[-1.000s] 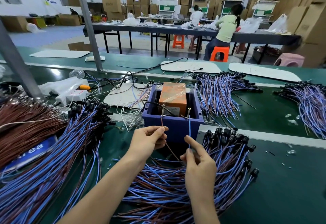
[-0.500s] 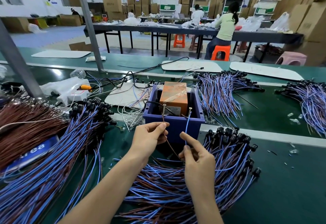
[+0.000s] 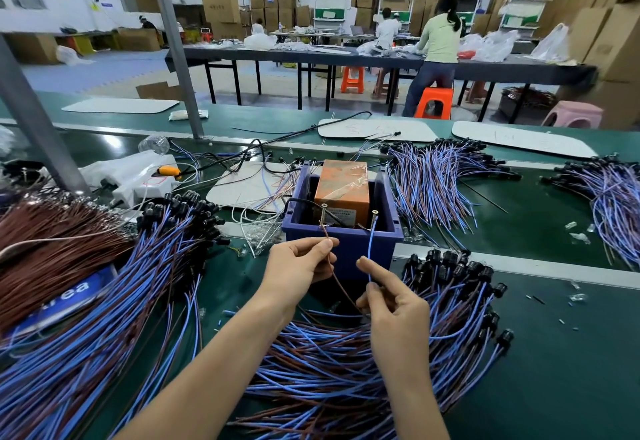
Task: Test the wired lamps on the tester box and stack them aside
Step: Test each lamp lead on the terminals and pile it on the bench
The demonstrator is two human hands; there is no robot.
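A: What do the hands do?
B: The left hand (image 3: 298, 266) pinches the brown wire (image 3: 325, 232) between thumb and forefinger, the other fingers curled. The right hand (image 3: 391, 304) is below and to the right of it, and it holds the blue wire (image 3: 371, 249) at the thumb, with the forefinger stretched up; the lower part of the brown wire runs also into this hand.
A: And where do the two wires go?
B: Up to the tester box (image 3: 341, 245), a dark blue bin just behind the hands with an orange block (image 3: 343, 187) inside. Each wire end reaches one of two metal pins (image 3: 324, 210) at the front rim; if it really touches I cannot tell.
A: Where is the lamp itself?
B: I cannot pick it out. Under the right wrist lies a big heap of wired lamps (image 3: 346, 370), black heads (image 3: 457, 268) turned to the right. A second heap (image 3: 104, 318) lies at the left, next to a bundle of brown wires (image 3: 52, 249). More heaps (image 3: 433, 180) lie behind the box on the green table (image 3: 561, 353)
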